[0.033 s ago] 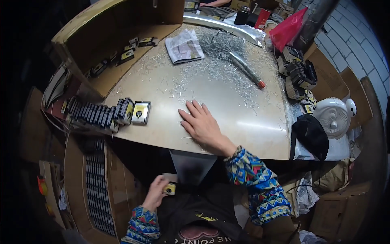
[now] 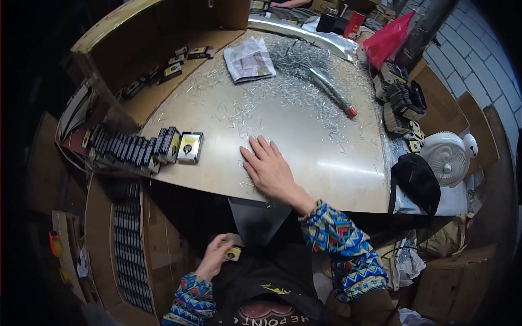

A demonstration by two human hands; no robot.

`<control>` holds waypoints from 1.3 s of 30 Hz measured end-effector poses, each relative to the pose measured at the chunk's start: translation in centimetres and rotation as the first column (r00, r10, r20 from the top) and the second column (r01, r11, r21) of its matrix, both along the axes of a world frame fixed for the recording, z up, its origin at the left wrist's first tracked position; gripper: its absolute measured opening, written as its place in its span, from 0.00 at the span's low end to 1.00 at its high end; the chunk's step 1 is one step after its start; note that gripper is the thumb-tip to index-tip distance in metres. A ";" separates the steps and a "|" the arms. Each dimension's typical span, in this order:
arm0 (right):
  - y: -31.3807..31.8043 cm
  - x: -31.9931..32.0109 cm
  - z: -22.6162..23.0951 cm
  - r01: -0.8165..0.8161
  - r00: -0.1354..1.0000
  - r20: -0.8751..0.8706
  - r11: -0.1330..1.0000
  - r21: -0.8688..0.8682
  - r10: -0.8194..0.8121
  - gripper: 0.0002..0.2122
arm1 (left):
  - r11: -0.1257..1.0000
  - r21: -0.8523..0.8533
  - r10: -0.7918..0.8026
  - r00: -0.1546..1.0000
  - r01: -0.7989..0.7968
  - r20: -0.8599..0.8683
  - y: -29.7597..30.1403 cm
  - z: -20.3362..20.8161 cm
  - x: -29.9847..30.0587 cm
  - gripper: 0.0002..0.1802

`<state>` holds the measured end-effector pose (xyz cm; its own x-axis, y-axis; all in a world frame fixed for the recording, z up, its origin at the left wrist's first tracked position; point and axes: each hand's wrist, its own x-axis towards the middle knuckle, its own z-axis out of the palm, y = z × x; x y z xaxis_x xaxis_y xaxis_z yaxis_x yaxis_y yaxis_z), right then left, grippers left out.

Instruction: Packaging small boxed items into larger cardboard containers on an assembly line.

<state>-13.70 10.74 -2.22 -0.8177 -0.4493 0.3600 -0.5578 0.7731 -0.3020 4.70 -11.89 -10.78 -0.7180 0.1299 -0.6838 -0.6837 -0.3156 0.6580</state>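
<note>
Below the table's front edge, my left hand (image 2: 215, 254) is closed on a small yellow, white and black box (image 2: 234, 253), partly hidden by my fingers. My right hand (image 2: 270, 173) lies palm down on the pale tabletop (image 2: 217, 119), fingers stretched out, with a few small clear or silvery slivers close by. To its left a yellow-faced box (image 2: 190, 148) stands apart, beside a row of similar boxes (image 2: 133, 149). Under the edge, between my hands, hangs a grey chute-like piece (image 2: 255, 217).
Beyond my right hand lies a heap of shiny slivers (image 2: 296, 68) with a clear tube (image 2: 331, 92) and crumpled paper (image 2: 250, 60). An open carton (image 2: 163, 27) stands at the far left. A white fan (image 2: 446, 157) and black cap (image 2: 416, 182) sit right. A packed carton (image 2: 147, 228) stands lower left.
My left hand has shifted slightly to the right with the small box. My right hand stays flat on the table, and the whole view has moved very slightly.
</note>
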 end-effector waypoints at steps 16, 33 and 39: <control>1.8 12.5 6.6 0.003 0.928 0.345 0.925 -0.379 0.138 0.19 | 0.971 0.237 -0.032 0.999 0.030 0.006 5.2 0.2 2.4 0.18; 0.6 18.4 -2.6 -0.174 0.591 0.603 0.815 -0.553 0.536 0.15 | 0.662 -0.749 -0.530 0.726 0.033 -0.437 5.6 -1.1 4.8 0.25; 1.2 16.9 -0.4 -0.084 0.636 0.611 0.829 -0.552 0.471 0.14 | 0.729 -0.684 -0.462 0.731 -0.010 -0.503 4.0 0.6 5.1 0.29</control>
